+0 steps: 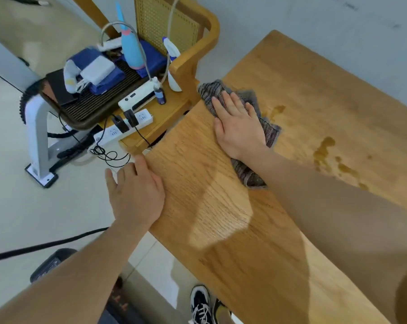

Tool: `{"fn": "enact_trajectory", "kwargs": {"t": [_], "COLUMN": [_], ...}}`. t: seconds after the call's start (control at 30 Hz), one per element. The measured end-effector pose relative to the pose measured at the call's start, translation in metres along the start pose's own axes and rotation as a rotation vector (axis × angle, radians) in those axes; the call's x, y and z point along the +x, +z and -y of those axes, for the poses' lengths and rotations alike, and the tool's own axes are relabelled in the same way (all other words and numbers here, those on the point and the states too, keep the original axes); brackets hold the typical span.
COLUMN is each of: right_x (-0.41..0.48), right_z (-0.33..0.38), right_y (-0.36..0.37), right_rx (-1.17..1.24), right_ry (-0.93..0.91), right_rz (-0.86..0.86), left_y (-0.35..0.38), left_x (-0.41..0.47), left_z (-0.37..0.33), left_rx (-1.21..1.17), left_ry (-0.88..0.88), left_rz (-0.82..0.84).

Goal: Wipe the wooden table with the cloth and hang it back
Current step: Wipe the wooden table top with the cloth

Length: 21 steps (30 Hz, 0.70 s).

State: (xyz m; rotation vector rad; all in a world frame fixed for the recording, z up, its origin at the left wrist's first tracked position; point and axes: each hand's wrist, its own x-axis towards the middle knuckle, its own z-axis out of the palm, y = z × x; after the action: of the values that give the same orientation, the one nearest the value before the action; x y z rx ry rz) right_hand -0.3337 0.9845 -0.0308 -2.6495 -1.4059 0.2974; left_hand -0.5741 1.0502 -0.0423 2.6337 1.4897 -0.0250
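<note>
A wooden table [303, 90] fills the right half of the view. A grey striped cloth [210, 91] lies spread near the table's left far corner. My right hand [237, 126] presses flat on the cloth, fingers straight and pointing away from me. My left hand [137, 192] rests on the table's left edge with its fingers straight and spread. Brown liquid spots [324, 148] sit on the wood to the right of the cloth, with a smaller smear [276, 111] farther back.
Left of the table stands a wooden chair [197, 43] loaded with a spray bottle [173, 64], a blue bottle [132, 47], power strips [125, 127] and a dark tray [87, 108]. Cables and a white stand [37, 141] sit on the floor; shoes [201, 305] lie below.
</note>
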Motion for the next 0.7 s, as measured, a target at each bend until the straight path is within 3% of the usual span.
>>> {"fn": "enact_trajectory", "kwargs": {"t": [0.07,0.2,0.33,0.57,0.7], "right_x": [-0.022,-0.098,-0.074,0.039,0.042], "right_z": [0.018,0.039,-0.001,-0.072,-0.051], "right_y": [0.007,0.021,0.015,-0.019,-0.006], "right_rx": [0.010,0.025,0.072,0.028,0.037], "right_ry": [-0.027,-0.250,-0.334,0.059,0.390], "right_rz": [0.039,0.123,0.108,-0.002,-0.078], "left_y": [-0.005,-0.009,-0.001,0.001,0.003], "left_x": [0.011,0.050,0.061,0.060,0.060], "left_z": [0.004,-0.050,-0.074,-0.073,-0.071], "left_rx": [0.052,-0.132,-0.162,-0.192,-0.157], "left_ry": [0.115,0.172,0.137,0.113,0.106], "left_rz": [0.070,0.113,0.043,0.039,0.064]}}
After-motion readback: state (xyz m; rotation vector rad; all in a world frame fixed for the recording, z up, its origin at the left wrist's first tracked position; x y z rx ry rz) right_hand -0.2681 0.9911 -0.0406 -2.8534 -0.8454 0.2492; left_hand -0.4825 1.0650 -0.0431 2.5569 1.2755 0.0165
